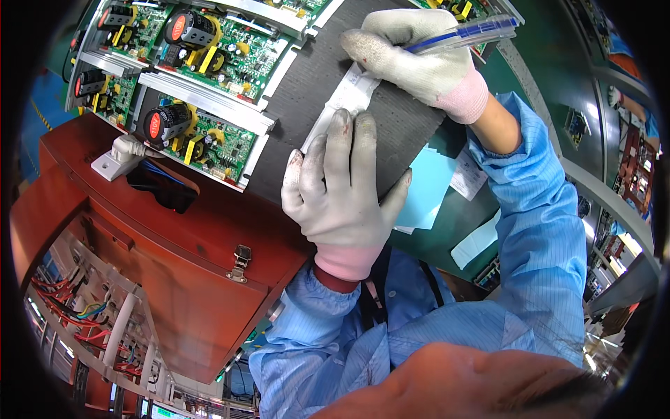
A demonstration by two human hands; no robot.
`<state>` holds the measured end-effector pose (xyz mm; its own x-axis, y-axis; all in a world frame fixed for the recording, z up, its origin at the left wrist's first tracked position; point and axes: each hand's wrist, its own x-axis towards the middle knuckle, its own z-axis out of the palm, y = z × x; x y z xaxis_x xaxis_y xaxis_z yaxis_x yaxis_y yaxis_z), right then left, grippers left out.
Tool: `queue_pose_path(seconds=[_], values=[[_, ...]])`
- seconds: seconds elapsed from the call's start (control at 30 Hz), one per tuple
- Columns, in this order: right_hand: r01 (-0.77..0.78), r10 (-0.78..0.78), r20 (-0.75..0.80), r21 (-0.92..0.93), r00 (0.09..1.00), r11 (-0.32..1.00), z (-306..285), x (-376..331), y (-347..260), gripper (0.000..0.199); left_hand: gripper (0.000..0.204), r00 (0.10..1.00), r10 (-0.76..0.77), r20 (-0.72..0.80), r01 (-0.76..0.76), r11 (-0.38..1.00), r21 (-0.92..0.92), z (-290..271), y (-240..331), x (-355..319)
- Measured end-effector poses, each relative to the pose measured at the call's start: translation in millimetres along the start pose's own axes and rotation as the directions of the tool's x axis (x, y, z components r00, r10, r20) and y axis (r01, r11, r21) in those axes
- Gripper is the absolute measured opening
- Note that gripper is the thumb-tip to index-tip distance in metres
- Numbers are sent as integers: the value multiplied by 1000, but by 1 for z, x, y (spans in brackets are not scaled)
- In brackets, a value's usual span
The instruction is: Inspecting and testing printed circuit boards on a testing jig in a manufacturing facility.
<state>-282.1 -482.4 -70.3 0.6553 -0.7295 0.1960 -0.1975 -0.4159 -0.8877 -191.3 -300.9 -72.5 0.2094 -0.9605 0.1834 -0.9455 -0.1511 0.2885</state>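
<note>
My right hand [429, 63], in a pale glove with a pink cuff, grips a clear-barrelled blue pen [481, 32]. Its fingers are closed near a narrow strip of white paper [354, 92], and they hide the pen's tip. The strip lies on a dark grey, flat sheet [299, 94]. Also gloved, my left hand [343, 188] rests palm down with fingers stretched out, the fingertips on the lower part of the strip. Faint marks show on the paper, too small to make out.
Green circuit boards [241, 59] with black capacitors and aluminium rails stand at the upper left. A red-brown cabinet [167, 258] with a metal latch [239, 264] fills the lower left. Light blue sheets [427, 185] and a white slip [469, 174] lie right of my left hand.
</note>
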Motion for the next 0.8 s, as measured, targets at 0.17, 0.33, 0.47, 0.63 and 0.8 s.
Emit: queue_pose_path(seconds=[0.17, 0.33, 0.47, 0.63, 0.8], values=[[-46, 47, -14, 56, 999, 997, 0, -2, 0, 22, 76, 1000, -1, 27, 1, 1000, 9, -2, 0, 0], [-97, 100, -32, 84, 994, 992, 0, -3, 1, 23, 77, 1000, 1, 30, -1, 1000, -5, -2, -1, 0], [-104, 105, -17, 64, 994, 993, 1, -3, -2, 25, 77, 1000, -3, 17, 3, 1000, -18, 0, -1, -1], [-139, 140, -73, 24, 987, 990, 3, -4, -9, 26, 77, 1000, -10, 16, 10, 1000, -12, 0, 0, -1], [-154, 154, -58, 6, 986, 988, 1, -4, -10, 26, 77, 1000, -7, 4, 7, 1000, -7, -1, 1, -1]])
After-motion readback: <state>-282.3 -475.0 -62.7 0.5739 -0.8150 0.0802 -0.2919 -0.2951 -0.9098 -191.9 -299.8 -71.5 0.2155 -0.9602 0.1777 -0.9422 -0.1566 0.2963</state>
